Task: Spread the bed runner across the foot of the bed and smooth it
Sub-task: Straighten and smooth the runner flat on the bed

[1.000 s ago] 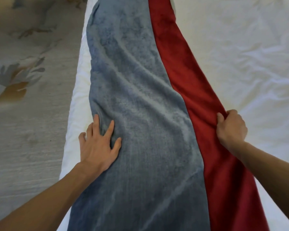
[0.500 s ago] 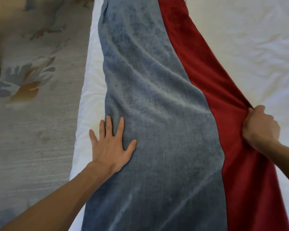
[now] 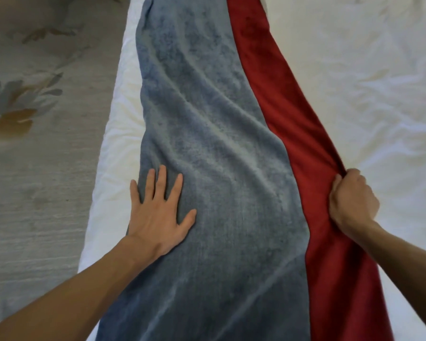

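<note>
A: Where does the bed runner (image 3: 207, 168) lie?

B: Lengthwise along the foot of the bed (image 3: 354, 82), running from the near edge of the view away to the far end. It is a long strip in two cloths: a broad band of grey-blue plush, napped like a towel, and beside it a narrower band of deep red, smoother and velvety.

A: Is it flat?

B: Not quite. Soft diagonal ridges cross the grey-blue pile through the middle, and the nap shows darker and lighter patches. The red band curves outward where it is pulled, so its outer edge is wavy rather than straight.

A: And the hands?

B: The left hand (image 3: 160, 215) lies palm down on the grey-blue band near its outer edge, fingers spread and straight, pressing flat with nothing held. The right hand (image 3: 352, 200) is curled into a fist at the outer edge of the red band; its grip is closed on a bunched fold of the runner, and the cloth puckers into it.

A: What is under the runner?

B: A white sheet, thin and creased, with many shallow wrinkles on the right side. A strip of the same white shows along the left of the runner, where the mattress edge rounds down.

A: And beyond the bed?

B: A carpet (image 3: 35, 168) on the left, pale grey-beige with a short, streaky pile and a leaf-like pattern in grey and ochre.
</note>
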{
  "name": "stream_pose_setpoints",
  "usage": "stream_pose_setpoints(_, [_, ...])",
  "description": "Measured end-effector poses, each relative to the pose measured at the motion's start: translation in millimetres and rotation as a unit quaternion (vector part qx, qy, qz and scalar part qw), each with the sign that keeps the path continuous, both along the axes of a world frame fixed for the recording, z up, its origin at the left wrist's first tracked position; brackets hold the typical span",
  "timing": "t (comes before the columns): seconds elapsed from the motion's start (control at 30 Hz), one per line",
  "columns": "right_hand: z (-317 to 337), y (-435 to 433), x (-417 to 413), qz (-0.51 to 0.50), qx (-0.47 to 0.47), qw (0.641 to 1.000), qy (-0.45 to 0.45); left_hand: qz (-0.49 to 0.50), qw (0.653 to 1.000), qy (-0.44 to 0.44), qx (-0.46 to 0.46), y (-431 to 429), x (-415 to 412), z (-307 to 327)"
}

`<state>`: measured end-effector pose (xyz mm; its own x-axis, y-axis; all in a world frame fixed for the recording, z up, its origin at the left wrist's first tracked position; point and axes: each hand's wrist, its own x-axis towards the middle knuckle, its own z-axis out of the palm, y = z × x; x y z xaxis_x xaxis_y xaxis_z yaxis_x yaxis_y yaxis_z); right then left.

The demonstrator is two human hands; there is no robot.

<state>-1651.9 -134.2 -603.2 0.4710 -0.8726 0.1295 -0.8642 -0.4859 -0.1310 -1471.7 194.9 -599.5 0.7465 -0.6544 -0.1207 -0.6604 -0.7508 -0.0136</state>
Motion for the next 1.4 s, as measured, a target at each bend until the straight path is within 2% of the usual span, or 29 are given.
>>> stream_pose_setpoints(0.07, [0,-5,-3,-0.005,0.026,1.0,0.003,0.0,1.0,-0.002,0.004,-1,0,-1])
stream_pose_setpoints(0.2, [1,-11,-9,0.04,0.029,0.999,0.014,-0.008,1.0,-0.015,0.012,-2,-1,-1])
stream_pose_setpoints(0.4, [0,-21,-14,0.054,0.033,0.998,0.011,-0.007,1.0,-0.016,0.021,-9,-1,1])
stream_pose_setpoints(0.7, [2,-16,-11,-0.002,0.011,1.0,0.001,-0.019,0.999,-0.02,0.028,-14,1,1])
stream_pose_setpoints(0.77, [5,-3,-4,0.036,-0.022,0.999,0.01,-0.052,0.998,-0.029,0.02,-16,1,1])
stream_pose_setpoints(0.83, [4,18,6,0.128,-0.031,0.991,0.022,-0.082,0.996,-0.019,0.015,-18,2,0])
stream_pose_setpoints(0.93, [-5,44,21,0.238,0.036,0.969,0.06,-0.089,0.996,0.002,0.006,-17,4,-6])
stream_pose_setpoints(1.0, [-14,48,23,0.244,0.067,0.964,0.081,-0.085,0.996,0.004,0.006,-17,3,-9])
stream_pose_setpoints(1.4, [-21,52,27,0.221,0.049,0.968,0.106,-0.084,0.996,-0.004,0.024,-18,2,-20])
